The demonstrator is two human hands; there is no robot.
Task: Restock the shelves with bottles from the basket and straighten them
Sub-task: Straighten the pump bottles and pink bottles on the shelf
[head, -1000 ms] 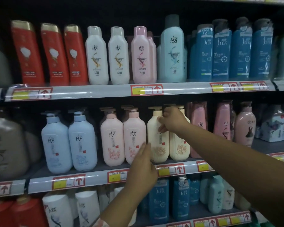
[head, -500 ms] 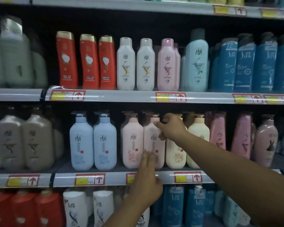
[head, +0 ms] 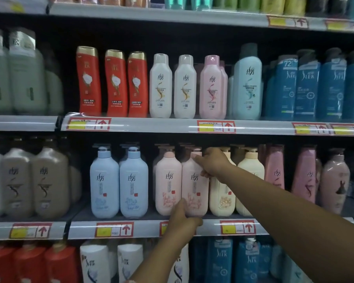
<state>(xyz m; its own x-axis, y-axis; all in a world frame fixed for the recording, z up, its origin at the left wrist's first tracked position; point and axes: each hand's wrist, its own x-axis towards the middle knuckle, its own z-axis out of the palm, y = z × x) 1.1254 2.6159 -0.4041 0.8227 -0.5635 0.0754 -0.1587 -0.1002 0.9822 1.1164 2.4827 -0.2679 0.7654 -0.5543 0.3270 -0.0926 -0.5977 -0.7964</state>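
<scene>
Both hands held the pink bottle (head: 194, 184) on the middle shelf (head: 143, 228): right grip (head: 214, 162) clasped its shoulder, left grip (head: 183, 213) its base. A hard twist risked toppling neighbouring bottles.

Right hand (head: 214, 162) shifted from the cream pump bottle (head: 222, 193) to the shoulder of the pink pump bottle (head: 194, 180); left hand (head: 183, 216) now gripping its base.
</scene>
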